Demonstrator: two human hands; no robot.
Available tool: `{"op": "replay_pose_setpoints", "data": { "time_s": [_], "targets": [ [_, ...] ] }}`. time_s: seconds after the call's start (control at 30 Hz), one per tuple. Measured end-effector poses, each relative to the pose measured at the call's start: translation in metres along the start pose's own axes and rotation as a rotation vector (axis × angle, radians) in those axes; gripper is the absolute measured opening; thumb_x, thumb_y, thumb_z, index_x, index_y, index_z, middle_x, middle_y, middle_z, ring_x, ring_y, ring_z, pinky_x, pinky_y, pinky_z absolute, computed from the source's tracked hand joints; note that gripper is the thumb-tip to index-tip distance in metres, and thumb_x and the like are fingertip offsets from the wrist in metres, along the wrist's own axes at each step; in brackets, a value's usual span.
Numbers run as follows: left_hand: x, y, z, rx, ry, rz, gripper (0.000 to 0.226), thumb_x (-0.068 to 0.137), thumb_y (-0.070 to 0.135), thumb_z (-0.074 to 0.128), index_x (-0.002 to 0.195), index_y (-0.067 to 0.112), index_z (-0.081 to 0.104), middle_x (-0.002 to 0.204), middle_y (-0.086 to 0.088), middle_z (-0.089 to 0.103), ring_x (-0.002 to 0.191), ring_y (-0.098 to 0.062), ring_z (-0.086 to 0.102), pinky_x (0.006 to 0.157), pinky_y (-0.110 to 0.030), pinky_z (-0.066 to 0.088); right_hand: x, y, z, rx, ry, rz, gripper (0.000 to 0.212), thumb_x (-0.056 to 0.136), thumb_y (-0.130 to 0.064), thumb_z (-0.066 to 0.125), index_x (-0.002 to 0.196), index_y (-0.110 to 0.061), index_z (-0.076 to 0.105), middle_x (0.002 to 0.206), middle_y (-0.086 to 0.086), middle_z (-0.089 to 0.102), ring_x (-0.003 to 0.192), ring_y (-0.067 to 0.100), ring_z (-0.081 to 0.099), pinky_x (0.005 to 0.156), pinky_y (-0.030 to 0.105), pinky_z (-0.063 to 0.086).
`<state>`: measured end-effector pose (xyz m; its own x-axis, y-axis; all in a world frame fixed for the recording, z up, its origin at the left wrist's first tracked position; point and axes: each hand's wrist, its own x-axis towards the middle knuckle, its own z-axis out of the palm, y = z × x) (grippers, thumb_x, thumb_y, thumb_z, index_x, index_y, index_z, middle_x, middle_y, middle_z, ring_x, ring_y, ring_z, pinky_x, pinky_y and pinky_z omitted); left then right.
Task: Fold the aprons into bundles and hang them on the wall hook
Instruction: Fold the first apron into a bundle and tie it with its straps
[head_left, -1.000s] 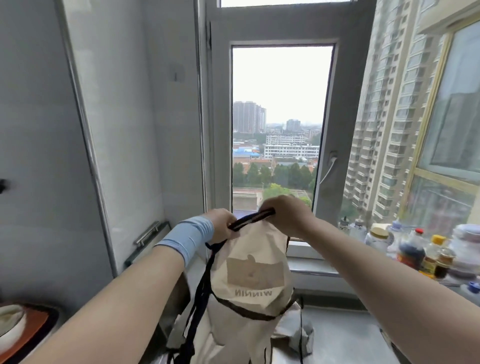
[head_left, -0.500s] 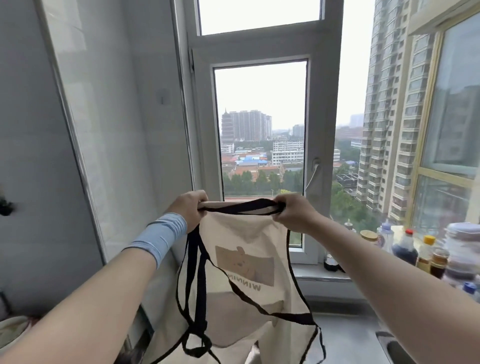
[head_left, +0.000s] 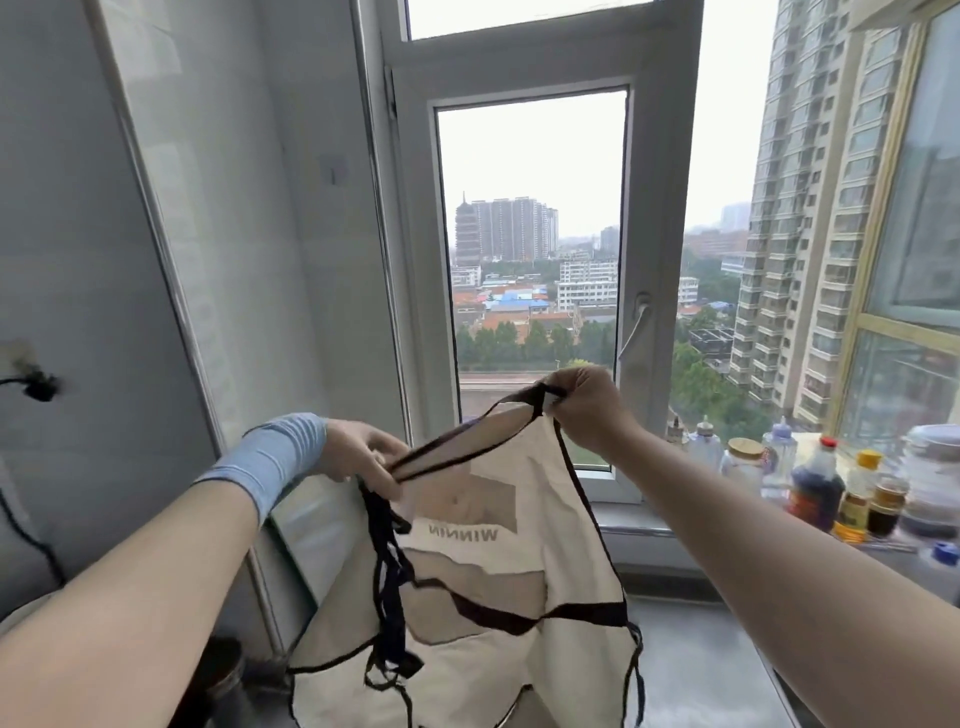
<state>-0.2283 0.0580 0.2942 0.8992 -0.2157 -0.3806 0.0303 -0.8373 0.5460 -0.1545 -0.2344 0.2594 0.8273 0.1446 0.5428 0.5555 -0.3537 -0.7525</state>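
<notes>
A cream apron (head_left: 519, 582) with black trim and a printed patch hangs in front of me, its top edge held up in the air. My right hand (head_left: 584, 402) pinches the upper right corner by the black binding. Lower and to the left, my left hand (head_left: 363, 457) grips the other top corner together with the black straps (head_left: 389, 582), which dangle down the apron's left side. A blue sleeve covers my left wrist. On the left wall, a small dark hook or plug (head_left: 36, 387) with a cord sticks out.
Straight ahead is a window frame (head_left: 649, 260) with a handle. Several bottles and jars (head_left: 815, 483) crowd the sill at the right. A steel counter (head_left: 701, 665) lies below, and a dark pot (head_left: 223, 680) stands at the lower left.
My left hand has dropped lower while my right hand has risen, so the apron's top edge now slopes up to the right. The view has tilted upward.
</notes>
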Motion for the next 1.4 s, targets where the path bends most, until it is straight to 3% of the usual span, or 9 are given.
{"op": "replay_pose_setpoints", "data": {
  "time_s": [0.07, 0.2, 0.27, 0.5, 0.67, 0.83, 1.03, 1.17, 1.4],
  "targets": [
    [-0.003, 0.010, 0.009, -0.108, -0.229, -0.084, 0.039, 0.084, 0.052, 0.064, 0.122, 0.044, 0.062, 0.111, 0.016, 0.066, 0.109, -0.009, 0.055, 0.093, -0.033, 0.035, 0.001, -0.004, 0.009, 0.023, -0.084, -0.045, 0.041, 0.070, 0.010, 0.056, 0.062, -0.024, 0.076, 0.069, 0.003, 0.069, 0.066, 0.016, 0.060, 0.063, 0.032, 0.051],
    [0.036, 0.039, 0.046, -0.227, 0.238, 0.249, 0.074, 0.075, 0.044, 0.079, 0.140, 0.033, 0.044, 0.143, 0.010, 0.045, 0.128, -0.010, 0.045, 0.107, -0.030, 0.036, 0.003, -0.014, 0.023, -0.079, -0.188, -0.154, 0.069, 0.066, 0.024, 0.050, 0.062, -0.041, 0.074, 0.080, 0.003, 0.075, 0.079, 0.021, 0.072, 0.074, 0.037, 0.061],
    [0.058, 0.043, 0.063, -0.198, 0.299, 0.273, 0.090, 0.059, 0.042, 0.087, 0.138, 0.038, 0.044, 0.133, 0.009, 0.054, 0.122, -0.010, 0.051, 0.105, -0.032, 0.042, 0.002, -0.018, 0.024, -0.146, -0.245, -0.223, 0.057, 0.068, 0.023, 0.056, 0.069, -0.030, 0.078, 0.082, -0.001, 0.075, 0.078, 0.017, 0.071, 0.073, 0.031, 0.058],
    [0.075, 0.036, 0.049, -0.066, 0.449, 0.232, 0.013, 0.071, 0.017, 0.084, 0.074, 0.023, 0.072, 0.075, -0.001, 0.068, 0.063, -0.014, 0.059, 0.068, -0.038, 0.058, -0.008, 0.004, -0.022, -0.590, -0.351, -0.471, 0.040, 0.069, 0.020, 0.056, 0.069, -0.015, 0.076, 0.101, -0.005, 0.071, 0.081, 0.013, 0.063, 0.067, 0.024, 0.048],
    [0.065, 0.057, 0.050, -0.487, 0.029, 0.239, 0.029, 0.088, 0.044, 0.065, 0.088, 0.017, 0.075, 0.102, -0.003, 0.072, 0.092, -0.016, 0.065, 0.089, -0.036, 0.053, -0.005, 0.015, -0.015, -0.315, -0.122, -0.381, 0.038, 0.066, 0.023, 0.061, 0.062, -0.012, 0.073, 0.082, -0.009, 0.065, 0.073, 0.016, 0.065, 0.062, 0.030, 0.052],
    [0.092, 0.082, 0.077, -0.546, 0.613, 0.366, 0.018, 0.082, 0.041, 0.073, 0.093, 0.027, 0.069, 0.103, -0.005, 0.069, 0.086, -0.015, 0.064, 0.085, -0.043, 0.057, 0.002, 0.014, -0.009, -0.334, -0.083, -0.494, 0.031, 0.071, 0.016, 0.068, 0.064, -0.013, 0.076, 0.087, -0.004, 0.064, 0.070, 0.011, 0.060, 0.061, 0.019, 0.043],
    [0.109, 0.076, 0.083, -0.267, 0.563, 0.375, 0.018, 0.066, 0.011, 0.078, 0.062, 0.027, 0.069, 0.060, 0.012, 0.058, 0.062, -0.004, 0.051, 0.065, -0.024, 0.048, 0.005, 0.008, -0.015, -0.447, -0.307, -0.541, 0.037, 0.069, 0.013, 0.060, 0.069, -0.020, 0.076, 0.096, -0.004, 0.063, 0.075, 0.011, 0.060, 0.065, 0.023, 0.046],
    [0.114, 0.075, 0.067, -0.105, 0.471, 0.273, 0.021, 0.065, 0.010, 0.079, 0.071, 0.026, 0.067, 0.063, 0.007, 0.060, 0.064, -0.012, 0.052, 0.063, -0.023, 0.048, 0.013, -0.008, -0.038, -0.789, -0.745, -0.170, 0.038, 0.083, -0.007, 0.056, 0.086, -0.039, 0.077, 0.125, -0.012, 0.057, 0.110, 0.013, 0.056, 0.096, 0.029, 0.045],
    [0.120, 0.092, 0.062, 0.118, 0.412, 0.265, 0.029, 0.080, 0.010, 0.067, 0.107, 0.018, 0.058, 0.099, -0.003, 0.064, 0.084, -0.018, 0.061, 0.070, -0.027, 0.051, 0.025, -0.014, 0.000, -0.748, -0.514, -0.136, 0.047, 0.089, -0.025, 0.066, 0.133, -0.036, 0.054, 0.116, -0.005, 0.069, 0.098, 0.019, 0.063, 0.086, 0.037, 0.053]
  ]
}}
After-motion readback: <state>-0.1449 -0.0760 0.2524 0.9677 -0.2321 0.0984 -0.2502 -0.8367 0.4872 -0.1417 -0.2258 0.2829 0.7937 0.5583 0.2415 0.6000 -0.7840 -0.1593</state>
